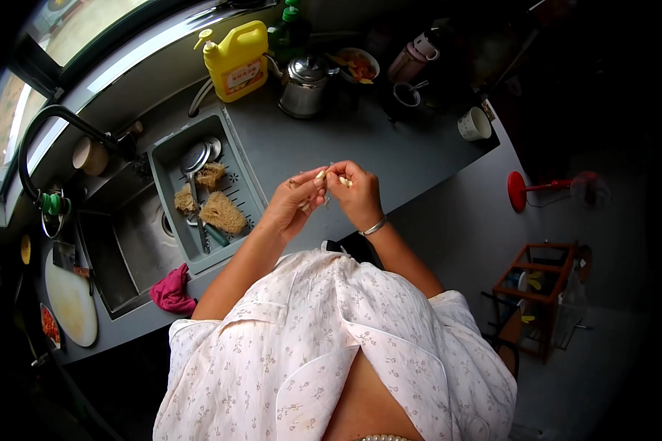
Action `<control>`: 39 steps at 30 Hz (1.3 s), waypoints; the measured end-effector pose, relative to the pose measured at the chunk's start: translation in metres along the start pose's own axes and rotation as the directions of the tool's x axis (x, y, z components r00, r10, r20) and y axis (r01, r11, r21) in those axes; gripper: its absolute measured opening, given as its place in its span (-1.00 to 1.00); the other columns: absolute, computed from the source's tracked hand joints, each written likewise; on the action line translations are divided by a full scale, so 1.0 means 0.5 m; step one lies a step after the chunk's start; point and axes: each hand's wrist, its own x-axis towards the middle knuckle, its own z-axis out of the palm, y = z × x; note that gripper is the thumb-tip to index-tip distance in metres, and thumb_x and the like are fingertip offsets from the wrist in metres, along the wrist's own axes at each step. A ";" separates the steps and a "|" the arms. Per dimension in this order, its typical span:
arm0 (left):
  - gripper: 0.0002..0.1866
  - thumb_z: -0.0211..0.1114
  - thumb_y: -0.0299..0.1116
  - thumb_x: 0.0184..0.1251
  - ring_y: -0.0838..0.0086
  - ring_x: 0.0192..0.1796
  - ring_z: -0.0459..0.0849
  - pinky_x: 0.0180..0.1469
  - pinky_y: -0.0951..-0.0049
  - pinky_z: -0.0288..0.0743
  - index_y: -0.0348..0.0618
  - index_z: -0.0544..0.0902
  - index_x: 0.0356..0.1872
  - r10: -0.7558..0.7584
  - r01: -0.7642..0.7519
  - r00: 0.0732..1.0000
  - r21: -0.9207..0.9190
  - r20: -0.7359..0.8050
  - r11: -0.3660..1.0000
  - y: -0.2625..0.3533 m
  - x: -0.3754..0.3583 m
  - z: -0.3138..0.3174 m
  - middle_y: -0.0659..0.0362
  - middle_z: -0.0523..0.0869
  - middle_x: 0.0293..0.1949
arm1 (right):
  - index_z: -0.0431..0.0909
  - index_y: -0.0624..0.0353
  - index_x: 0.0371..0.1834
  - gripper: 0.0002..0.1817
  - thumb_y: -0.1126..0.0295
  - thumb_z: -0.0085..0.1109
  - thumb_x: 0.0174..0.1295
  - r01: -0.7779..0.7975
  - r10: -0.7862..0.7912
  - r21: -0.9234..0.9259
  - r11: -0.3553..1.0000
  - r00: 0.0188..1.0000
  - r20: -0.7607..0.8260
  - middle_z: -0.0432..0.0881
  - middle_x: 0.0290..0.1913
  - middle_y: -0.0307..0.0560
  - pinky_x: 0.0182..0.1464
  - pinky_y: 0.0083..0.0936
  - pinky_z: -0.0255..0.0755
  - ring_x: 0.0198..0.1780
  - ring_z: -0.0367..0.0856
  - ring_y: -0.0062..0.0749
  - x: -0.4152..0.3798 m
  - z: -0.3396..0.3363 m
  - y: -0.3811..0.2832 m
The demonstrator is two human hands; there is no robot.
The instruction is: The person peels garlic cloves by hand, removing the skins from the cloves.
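In front of my body, over the counter's edge, both hands meet with bent fingers. My left hand [290, 206] is closed around small pale pieces that look like garlic cloves, one clove [321, 175] showing at its fingertips. Pressed up against it, my right hand [360, 195] pinches at that clove and keeps another pale clove [345, 181] in its curled fingers. A bit of whitish skin [327, 200] shows below the fingertips. How many cloves are inside the palms is hidden.
Left of my hands, a grey drain tray [254, 176] with loofah sponges [223, 213] and a ladle [195, 158] lies across the sink [129, 250]. Behind stand a yellow jug [239, 62], a steel kettle [304, 88] and a white cup [474, 124]. A cutting board [71, 309] is far left.
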 end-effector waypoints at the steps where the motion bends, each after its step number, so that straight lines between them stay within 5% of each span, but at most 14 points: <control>1: -0.64 0.32 -0.42 0.29 0.70 -0.39 0.59 -0.29 0.78 0.53 -0.32 0.55 0.07 0.009 -0.009 1.000 0.000 0.016 1.000 0.000 0.000 0.000 0.24 0.68 -0.29 | 0.58 0.28 -0.33 -0.86 0.41 0.20 0.20 0.000 0.000 0.001 1.000 1.000 0.000 0.70 -0.49 -0.04 -0.38 -0.50 0.54 -0.46 0.71 -0.36 0.001 0.000 0.000; 6: -0.65 0.30 -0.44 0.29 0.69 -0.41 0.58 -0.36 0.76 0.51 -0.33 0.54 0.08 0.026 -0.026 1.000 0.002 -0.004 1.000 0.008 -0.004 0.004 0.21 0.69 -0.29 | 0.59 0.29 -0.33 -0.85 0.40 0.21 0.23 -0.195 0.196 0.246 0.949 0.980 0.023 0.62 -0.58 -0.26 -0.56 -0.68 0.38 -0.59 0.52 -0.70 0.007 -0.008 0.018; 13: -0.76 0.33 -0.44 0.27 0.72 -0.46 0.53 -0.52 0.79 0.34 -0.25 0.56 -0.08 0.083 -0.082 0.996 0.054 -0.014 0.995 0.001 0.002 -0.008 0.17 0.70 -0.28 | 0.61 0.27 -0.27 -0.84 0.38 0.22 0.24 -0.222 0.215 0.310 0.925 0.975 0.057 0.55 -0.61 -0.33 -0.61 -0.76 0.28 -0.64 0.40 -0.79 0.012 -0.018 0.022; 16: -0.81 0.34 -0.44 0.27 0.74 -0.50 0.47 -0.58 0.78 0.25 -0.24 0.56 -0.16 0.109 -0.103 0.993 0.117 -0.050 0.988 0.005 -0.001 -0.002 0.21 0.67 -0.36 | 0.64 0.26 -0.22 -0.81 0.35 0.23 0.24 -0.310 0.261 0.364 0.878 0.949 0.178 0.61 -0.57 -0.29 -0.55 -0.71 0.36 -0.59 0.48 -0.73 0.015 -0.027 0.017; 21: -0.82 0.35 -0.45 0.26 0.73 -0.54 0.42 -0.60 0.76 0.18 -0.24 0.57 -0.18 0.144 -0.133 0.989 0.188 -0.046 0.973 0.002 -0.001 0.000 0.30 0.59 -0.47 | 0.66 0.20 -0.24 -0.80 0.31 0.26 0.19 -0.066 0.075 -0.075 0.995 0.990 0.119 0.72 -0.44 -0.04 -0.39 -0.53 0.51 -0.45 0.70 -0.40 0.012 -0.026 -0.009; 31: -0.82 0.36 -0.49 0.23 0.71 -0.53 0.43 -0.59 0.75 0.19 -0.27 0.59 -0.18 0.132 -0.119 0.990 0.210 -0.048 0.970 -0.004 -0.001 -0.005 0.31 0.58 -0.48 | 0.61 0.19 -0.39 -0.87 0.37 0.24 0.09 0.186 -0.184 -0.240 0.953 0.982 0.032 0.67 -0.47 0.04 -0.37 -0.36 0.52 -0.42 0.68 -0.10 0.009 -0.011 0.007; 37: -0.79 0.34 -0.50 0.25 0.72 -0.51 0.46 -0.57 0.76 0.23 -0.28 0.59 -0.11 0.125 -0.116 0.992 0.191 -0.032 0.975 -0.002 -0.001 -0.007 0.27 0.63 -0.41 | 0.58 0.25 -0.32 -0.85 0.38 0.22 0.16 -0.120 0.120 -0.005 0.993 0.990 0.075 0.62 -0.56 -0.09 -0.51 -0.50 0.45 -0.59 0.59 -0.43 0.007 -0.010 0.017; 39: -0.78 0.33 -0.50 0.26 0.72 -0.51 0.46 -0.57 0.77 0.24 -0.28 0.59 -0.09 0.122 -0.117 0.992 0.170 -0.018 0.978 0.000 0.000 -0.009 0.26 0.64 -0.38 | 0.57 0.30 -0.30 -0.83 0.38 0.19 0.24 -0.363 0.298 0.347 0.865 0.927 0.228 0.60 -0.55 -0.22 -0.64 -0.68 0.30 -0.67 0.43 -0.68 0.010 -0.015 0.018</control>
